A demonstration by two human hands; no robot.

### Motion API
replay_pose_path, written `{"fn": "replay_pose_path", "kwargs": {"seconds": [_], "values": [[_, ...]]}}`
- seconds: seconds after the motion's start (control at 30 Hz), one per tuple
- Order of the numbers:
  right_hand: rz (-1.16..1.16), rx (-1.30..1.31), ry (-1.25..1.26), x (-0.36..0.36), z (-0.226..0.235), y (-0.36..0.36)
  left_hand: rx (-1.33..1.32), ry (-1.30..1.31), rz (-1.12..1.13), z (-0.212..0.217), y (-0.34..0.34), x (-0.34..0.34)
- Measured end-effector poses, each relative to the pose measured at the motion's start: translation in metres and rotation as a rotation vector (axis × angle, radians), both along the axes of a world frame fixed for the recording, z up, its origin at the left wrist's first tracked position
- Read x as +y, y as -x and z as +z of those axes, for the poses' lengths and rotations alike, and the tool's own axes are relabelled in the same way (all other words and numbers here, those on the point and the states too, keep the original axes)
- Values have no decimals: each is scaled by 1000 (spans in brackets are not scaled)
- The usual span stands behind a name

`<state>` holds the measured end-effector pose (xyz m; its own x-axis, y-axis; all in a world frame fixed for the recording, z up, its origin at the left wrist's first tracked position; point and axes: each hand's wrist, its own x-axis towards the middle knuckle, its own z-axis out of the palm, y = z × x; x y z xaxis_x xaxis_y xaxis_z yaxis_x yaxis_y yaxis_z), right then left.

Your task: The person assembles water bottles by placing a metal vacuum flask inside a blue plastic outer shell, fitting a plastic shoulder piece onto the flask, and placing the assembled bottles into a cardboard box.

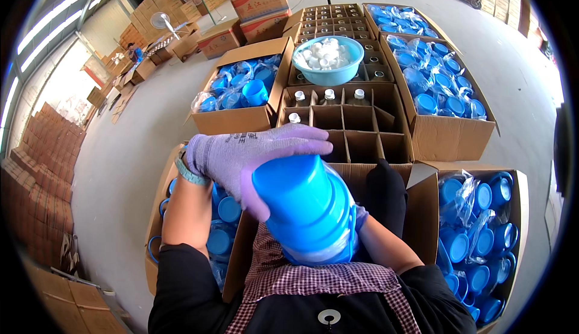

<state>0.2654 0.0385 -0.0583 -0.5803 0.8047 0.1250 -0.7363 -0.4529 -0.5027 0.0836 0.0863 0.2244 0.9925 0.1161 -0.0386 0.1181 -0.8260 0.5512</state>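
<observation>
Head view: big warehouse-type space, smooth grey floor (pixel 500 50) underfoot, brown cardboard stacks (pixel 42 171) piled along the L side. Cartons sit all round me. Straight ahead is a brown cardboard carton w/ divided cells (pixel 356 174), several cells bare, a few holding clear bottles w/ white caps (pixel 329 97). Lower R, an open-topped cardboard box (pixel 422 225) is full of blue plastic mugs & clear wrap (pixel 477 278). Beyond the near cells, a round pale-blue plastic basin (pixel 329 78) rests on the cartons, heaped w/ small white plastic pieces (pixel 325 53).

Closest to me: a bright-blue stepped plastic mug (pixel 301 195), tilted, up against the front of my apron, btwn both hands. Can't tell if it's one pc or nested. Prob. light for its bulk, walls fairly stiff w/ a bit of give; shouldn't shatter, but a hard squeeze might dent it. Glossy, so prob. slick; clear film round the lower part (pixel 329 251) may slide too.

L hand (pixel 265 153), purple-gloved, is cupped over the upper end, thumb down the side, grasping it. R hand (pixel 361 216) is mostly hidden behind; can't tell its grip. Best hold, I'd say: round the stiff body, or by the slim handle (pixel 353 228).
</observation>
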Motion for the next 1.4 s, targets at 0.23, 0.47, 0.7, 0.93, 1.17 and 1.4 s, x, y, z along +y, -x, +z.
{"fn": "replay_pose_path", "kwargs": {"seconds": [0.23,0.47,0.7,0.93,1.17,1.4], "values": [[-124,-228,153,-44,-36,-65,-37,96,227,-49,2,58],[-796,-862,-702,-6,115,-112,91,242,316,-69,-40,101],[-780,-1141,-669,11,84,-54,836,450,898,-40,-79,128],[-805,-1151,-764,12,88,-40,366,527,525,-62,3,152],[-808,-1162,-547,-1,59,-66,-101,-91,512,-73,-31,99],[-796,-1312,-672,5,64,-54,-889,-144,1255,-122,80,10]]}}
